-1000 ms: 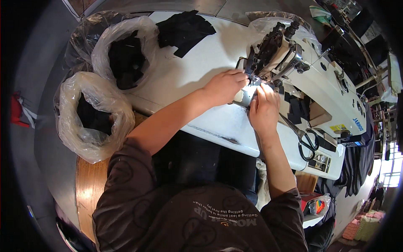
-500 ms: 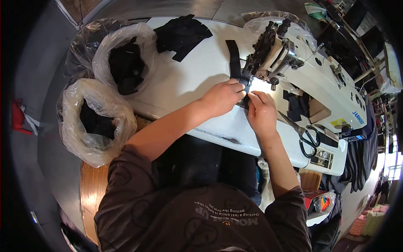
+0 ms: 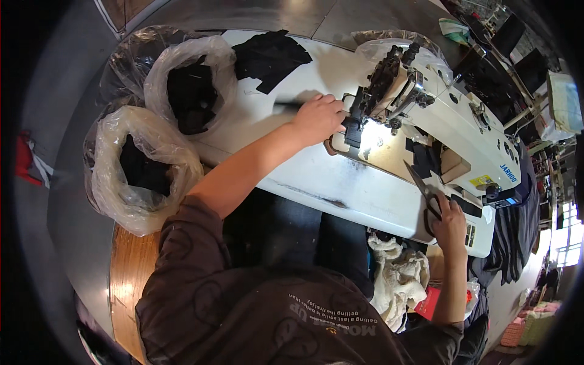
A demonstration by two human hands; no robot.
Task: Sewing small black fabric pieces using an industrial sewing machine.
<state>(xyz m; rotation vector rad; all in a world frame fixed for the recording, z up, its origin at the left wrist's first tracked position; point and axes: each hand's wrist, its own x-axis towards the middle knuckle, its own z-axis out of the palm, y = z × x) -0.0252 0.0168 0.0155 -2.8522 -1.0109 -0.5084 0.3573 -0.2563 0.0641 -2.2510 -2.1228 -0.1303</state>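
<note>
My left hand (image 3: 320, 117) is closed beside the needle area of a white sewing machine (image 3: 465, 125). A black fabric strip (image 3: 287, 107), blurred by motion, sticks out from it to the left. Under the machine's presser area lies a dark piece (image 3: 353, 132); whether it joins the strip is hidden by my fingers. To the right, my right hand (image 3: 449, 222) has its fingers round the black handles of a pair of scissors (image 3: 421, 182). The scissors lie on the machine bed with their blades pointing away, toward black fabric pieces (image 3: 426, 157).
Two clear plastic bags (image 3: 141, 210) with black pieces inside stand at the table's left. Black fabric (image 3: 272, 58) lies on the white tabletop (image 3: 274, 164) at the back. Cream cloth (image 3: 398, 280) hangs below the front edge, near a red box (image 3: 429, 302).
My right hand has left the needle area and moved right and nearer, onto the scissors' handles. My left hand has shifted slightly left, and the black strip now points left instead of away.
</note>
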